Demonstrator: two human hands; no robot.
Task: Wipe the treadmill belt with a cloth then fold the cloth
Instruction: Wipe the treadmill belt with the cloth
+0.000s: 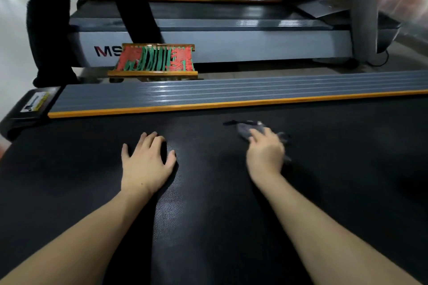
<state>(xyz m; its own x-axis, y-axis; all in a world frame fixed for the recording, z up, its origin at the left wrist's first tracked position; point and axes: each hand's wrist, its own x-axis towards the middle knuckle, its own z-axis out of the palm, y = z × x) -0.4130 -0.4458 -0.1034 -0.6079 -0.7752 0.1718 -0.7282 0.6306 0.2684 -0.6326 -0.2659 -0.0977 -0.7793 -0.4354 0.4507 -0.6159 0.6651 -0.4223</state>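
writing: red-and-black "MS" on the grey neighbouring treadmill (208,46) | left hand (146,162): flat, fingers spread, on black textured treadmill belt (208,215) | right hand (265,152): presses crumpled grey cloth (249,128), grip blurred

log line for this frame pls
phase: wiping | right hand: presses crumpled grey cloth on black textured treadmill belt | left hand: flat on belt | cloth: unfolded

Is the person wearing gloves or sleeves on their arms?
No. Both the left hand and the right hand are bare, with no gloves, rings or watch showing. Both forearms are bare too, with no sleeves in view.
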